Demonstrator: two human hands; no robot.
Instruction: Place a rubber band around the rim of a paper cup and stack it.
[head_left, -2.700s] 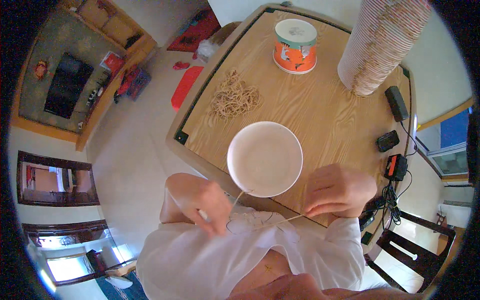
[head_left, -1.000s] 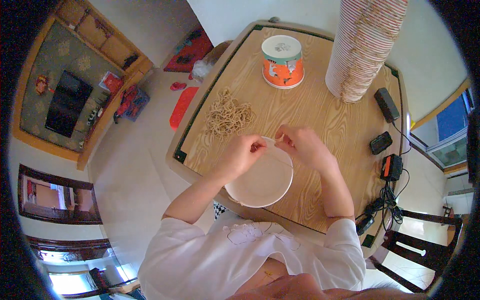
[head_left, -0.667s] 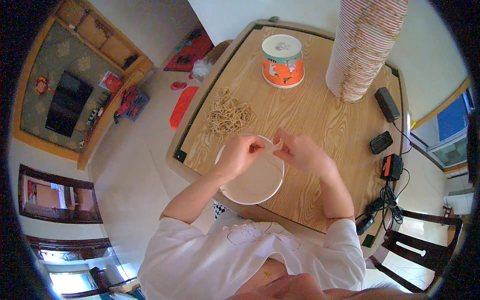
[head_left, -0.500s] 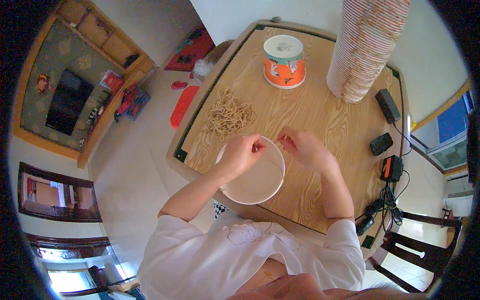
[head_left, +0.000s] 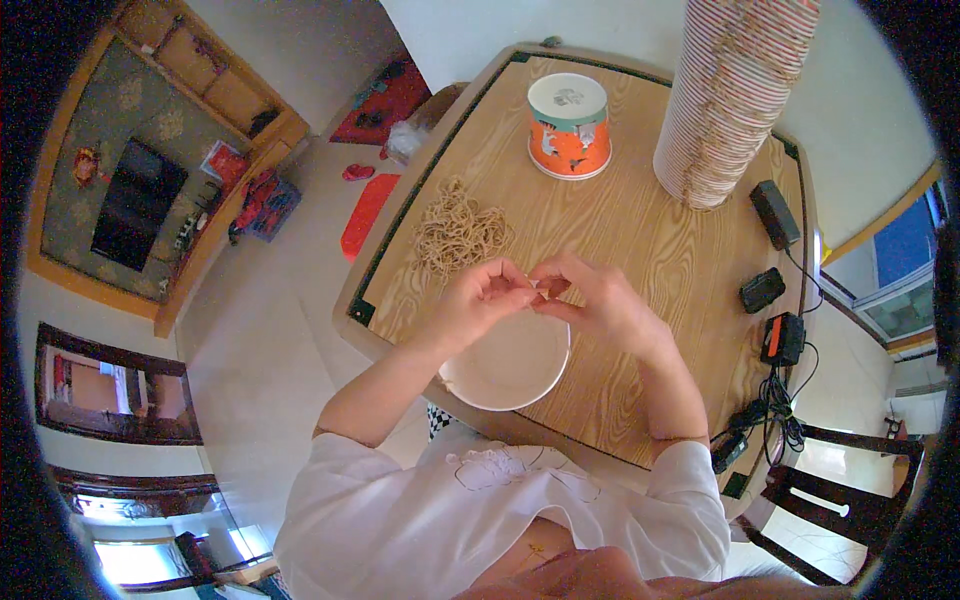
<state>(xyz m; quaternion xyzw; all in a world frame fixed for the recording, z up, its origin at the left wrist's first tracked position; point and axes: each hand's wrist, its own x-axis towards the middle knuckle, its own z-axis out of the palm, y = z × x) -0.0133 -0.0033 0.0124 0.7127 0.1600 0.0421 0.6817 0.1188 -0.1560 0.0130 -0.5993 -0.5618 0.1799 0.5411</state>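
A white round paper tub (head_left: 505,365) stands open side up at the table's near edge, in front of my body. My left hand (head_left: 488,300) and my right hand (head_left: 598,300) meet over its far rim, fingertips pinched together and touching. A small pale bit shows between them; most of what they pinch is hidden. The thin cord my left hand drew across the tub is now covered by the fingers. Beyond my left hand lies a loose heap of tan cords (head_left: 460,230).
An orange tub with a green band (head_left: 570,140) rests upside down at the back. Right of it leans a tall stack of nested tubs (head_left: 735,100) with cords along its side. Black adapters (head_left: 775,215) and tangled cables (head_left: 775,410) line the right edge, near a dark chair (head_left: 840,490).
My hands have come together at the tub's far rim; the right moved left, the left slightly right. The cord strand seen across the tub is no longer visible. The heap and stack stay put.
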